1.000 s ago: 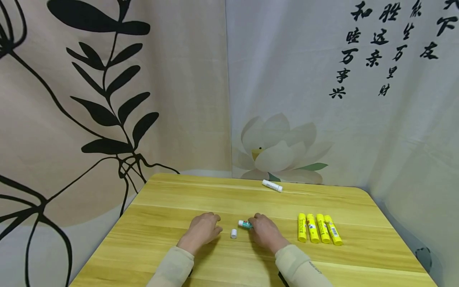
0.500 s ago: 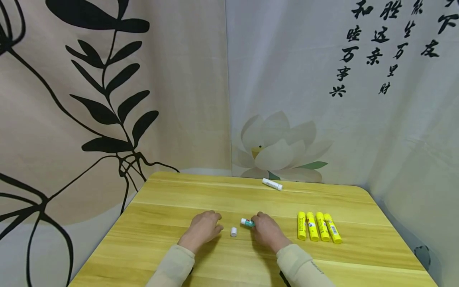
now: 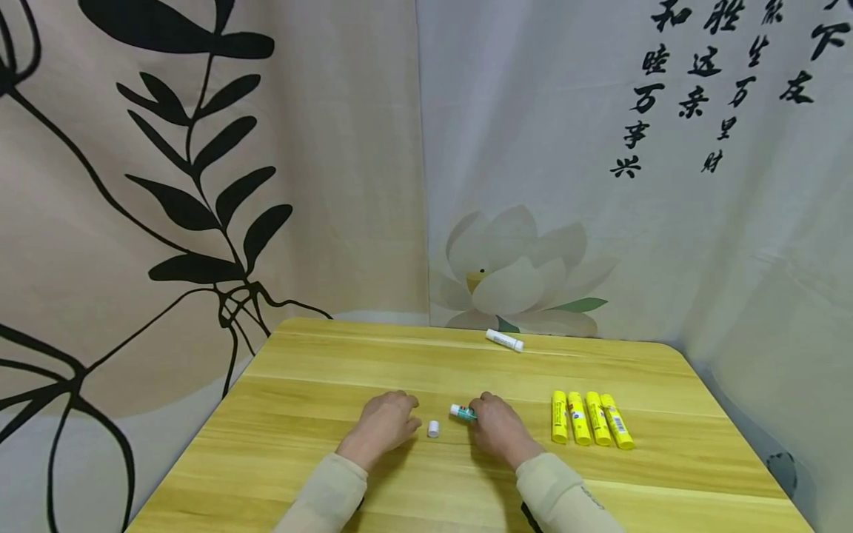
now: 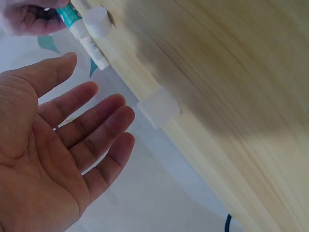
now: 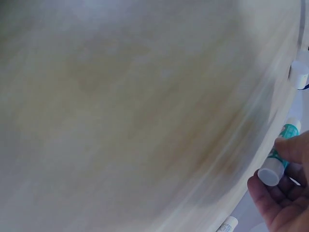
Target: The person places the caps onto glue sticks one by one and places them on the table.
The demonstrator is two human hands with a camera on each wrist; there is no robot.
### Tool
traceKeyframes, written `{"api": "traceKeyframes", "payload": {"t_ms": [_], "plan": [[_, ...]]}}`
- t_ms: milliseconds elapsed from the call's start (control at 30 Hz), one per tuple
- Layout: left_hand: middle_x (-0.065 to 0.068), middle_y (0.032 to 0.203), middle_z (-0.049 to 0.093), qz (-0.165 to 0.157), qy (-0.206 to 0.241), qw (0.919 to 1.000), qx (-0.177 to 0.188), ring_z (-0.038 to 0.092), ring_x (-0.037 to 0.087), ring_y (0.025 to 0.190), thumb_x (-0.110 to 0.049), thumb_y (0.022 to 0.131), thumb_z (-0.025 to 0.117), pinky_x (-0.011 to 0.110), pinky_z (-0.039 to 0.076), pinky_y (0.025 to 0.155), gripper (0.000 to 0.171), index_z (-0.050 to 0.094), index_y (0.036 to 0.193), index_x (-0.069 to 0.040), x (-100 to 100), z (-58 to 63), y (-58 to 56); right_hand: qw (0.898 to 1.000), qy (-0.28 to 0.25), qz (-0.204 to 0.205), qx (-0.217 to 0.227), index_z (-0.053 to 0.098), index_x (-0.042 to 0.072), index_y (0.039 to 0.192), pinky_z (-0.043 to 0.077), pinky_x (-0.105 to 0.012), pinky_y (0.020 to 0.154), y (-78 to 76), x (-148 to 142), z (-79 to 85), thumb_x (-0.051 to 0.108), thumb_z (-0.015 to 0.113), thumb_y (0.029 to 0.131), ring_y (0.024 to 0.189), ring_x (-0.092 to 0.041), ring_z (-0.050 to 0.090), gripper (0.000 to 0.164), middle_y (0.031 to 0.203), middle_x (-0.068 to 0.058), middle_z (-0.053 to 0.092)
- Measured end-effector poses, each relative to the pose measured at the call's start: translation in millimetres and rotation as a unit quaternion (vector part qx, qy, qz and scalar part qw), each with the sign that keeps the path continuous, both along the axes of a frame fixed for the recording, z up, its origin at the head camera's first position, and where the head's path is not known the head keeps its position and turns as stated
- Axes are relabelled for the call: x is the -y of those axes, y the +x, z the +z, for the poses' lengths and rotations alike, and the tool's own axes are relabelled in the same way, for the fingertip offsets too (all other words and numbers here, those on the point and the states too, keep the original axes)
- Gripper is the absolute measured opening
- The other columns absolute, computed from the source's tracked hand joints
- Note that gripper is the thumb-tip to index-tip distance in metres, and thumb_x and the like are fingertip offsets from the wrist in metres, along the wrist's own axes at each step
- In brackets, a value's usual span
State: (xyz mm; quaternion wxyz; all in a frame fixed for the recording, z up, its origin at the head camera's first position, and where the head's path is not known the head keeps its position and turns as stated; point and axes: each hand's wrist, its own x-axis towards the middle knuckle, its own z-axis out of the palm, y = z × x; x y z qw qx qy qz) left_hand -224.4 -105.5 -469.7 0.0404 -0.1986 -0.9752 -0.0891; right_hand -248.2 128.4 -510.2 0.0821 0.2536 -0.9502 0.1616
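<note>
My right hand (image 3: 501, 429) pinches a teal-and-white glue stick (image 3: 463, 412) between thumb and fingers, low over the table. In the right wrist view, the white round end of this glue stick (image 5: 271, 173) faces the camera. My left hand (image 4: 63, 140) has loosely spread fingers and holds nothing. A white cap (image 3: 433, 429) stands on the table between the hands. The left wrist view shows two white caps, one close to the glue stick (image 4: 98, 22) and a second cap (image 4: 159, 107) near my left fingertips; the head view shows only one.
Several yellow glue sticks (image 3: 578, 419) lie side by side on the wooden table (image 3: 320, 355), right of my right hand. A white stick (image 3: 504, 340) lies near the far edge. Printed cloth hangs (image 3: 360, 185) behind the table.
The glue stick in my right hand has shifted slightly right, away from the cap, and tilted a little. My left hand has edged slightly right. The head view has shifted a little.
</note>
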Motion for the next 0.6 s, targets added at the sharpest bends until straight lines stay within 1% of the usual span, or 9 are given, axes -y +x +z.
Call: {"api": "traceKeyframes", "payload": {"t_ms": [133, 333, 433, 600], "plan": [[0.008, 0.098, 0.070, -0.007, -0.007, 1.0000, 0.002, 0.066, 0.023, 0.089, -0.025, 0.090, 0.074, 0.036, 0.056, 0.072, 0.027, 0.072, 0.107, -0.006, -4, -3.3, -0.2, 1.000, -0.001, 0.002, -0.005, 0.067, 0.001, 0.095, 0.052, -0.037, 0.066, -0.6, -1, -0.8, -0.002, 0.073, 0.079, 0.071, -0.017, 0.052, 0.017, 0.080, -0.003, 0.054], [0.004, 0.087, 0.068, -0.021, -0.008, 0.9997, -0.008, 0.064, 0.018, 0.078, -0.024, 0.087, 0.076, 0.032, 0.053, 0.064, 0.021, 0.073, 0.097, -0.006, -11, -5.6, 1.0, 1.000, -0.002, 0.002, -0.017, 0.068, 0.001, 0.096, 0.052, -0.036, 0.065, -1.7, -2, -3.1, -0.003, 0.073, 0.079, 0.070, -0.016, 0.051, 0.018, 0.080, -0.002, 0.053], [0.002, 0.084, 0.066, -0.030, -0.013, 0.9994, -0.010, 0.063, 0.017, 0.075, -0.026, 0.087, 0.077, 0.031, 0.052, 0.063, 0.021, 0.071, 0.094, -0.007, -15, -6.2, 2.1, 1.000, -0.008, 0.003, -0.019, 0.068, 0.000, 0.096, 0.052, -0.036, 0.065, -1.7, -3, -3.3, -0.002, 0.073, 0.080, 0.070, -0.015, 0.051, 0.018, 0.080, -0.002, 0.053], [-0.003, 0.075, 0.059, -0.042, -0.025, 0.9986, -0.020, 0.056, 0.012, 0.067, -0.029, 0.088, 0.076, 0.030, 0.047, 0.059, 0.020, 0.065, 0.086, -0.013, -21, -8.6, 3.0, 1.000, -0.015, 0.002, -0.023, 0.068, 0.000, 0.095, 0.052, -0.035, 0.063, -1.6, -4, -3.9, -0.003, 0.074, 0.080, 0.069, -0.016, 0.050, 0.017, 0.079, -0.002, 0.053]]}}
